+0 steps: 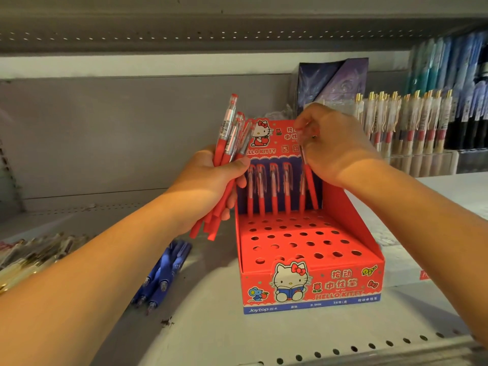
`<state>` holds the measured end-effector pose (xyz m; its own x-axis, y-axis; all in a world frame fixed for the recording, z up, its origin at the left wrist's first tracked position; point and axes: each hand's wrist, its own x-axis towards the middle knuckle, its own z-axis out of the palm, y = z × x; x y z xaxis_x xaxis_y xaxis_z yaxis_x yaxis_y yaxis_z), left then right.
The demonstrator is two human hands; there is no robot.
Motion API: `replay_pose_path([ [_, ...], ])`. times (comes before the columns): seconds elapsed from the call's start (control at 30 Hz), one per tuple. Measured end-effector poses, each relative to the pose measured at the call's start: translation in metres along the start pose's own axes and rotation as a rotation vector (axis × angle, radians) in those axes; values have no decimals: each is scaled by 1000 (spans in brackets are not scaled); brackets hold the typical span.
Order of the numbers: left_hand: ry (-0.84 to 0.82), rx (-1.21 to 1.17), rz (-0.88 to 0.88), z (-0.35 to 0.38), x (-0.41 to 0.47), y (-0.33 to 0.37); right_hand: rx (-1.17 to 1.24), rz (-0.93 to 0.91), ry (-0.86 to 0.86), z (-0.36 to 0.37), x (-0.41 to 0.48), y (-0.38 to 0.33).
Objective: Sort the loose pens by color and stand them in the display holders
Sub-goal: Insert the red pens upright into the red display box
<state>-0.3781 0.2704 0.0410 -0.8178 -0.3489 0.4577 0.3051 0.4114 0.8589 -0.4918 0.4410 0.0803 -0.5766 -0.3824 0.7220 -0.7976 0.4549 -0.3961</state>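
The red display holder (351, 220) sits mid-shelf (237, 326), a little back from the shelf's front lip. A row of red pens (274, 191) stands along its back wall, with rows of open holes in front. Blue pens (163, 273) lie loose just left of it, and a clear rack of white pens (412, 122) is off to the right. The left hand (211, 186) is fisted around a bundle of red pens (227, 138), held up beside the holder. The right hand (335, 146) is bent down over the back row, fingertips pinching one red pen (311, 188) at the right end.

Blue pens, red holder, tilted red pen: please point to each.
blue pens (163, 274): head view, middle of the barrels
red holder (311, 286): head view, front panel
tilted red pen (313, 191): head view, lower red barrel
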Motion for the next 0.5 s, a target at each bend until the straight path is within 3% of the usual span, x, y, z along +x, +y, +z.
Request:
replay_pose_path([
  [0.37,-14,-19,0,2,-3,4,-86,73,-91,-7,-4,-5],
  [0.5,-20,-14,-9,2,-4,4,-239,96,-157,-11,-7,-7],
])
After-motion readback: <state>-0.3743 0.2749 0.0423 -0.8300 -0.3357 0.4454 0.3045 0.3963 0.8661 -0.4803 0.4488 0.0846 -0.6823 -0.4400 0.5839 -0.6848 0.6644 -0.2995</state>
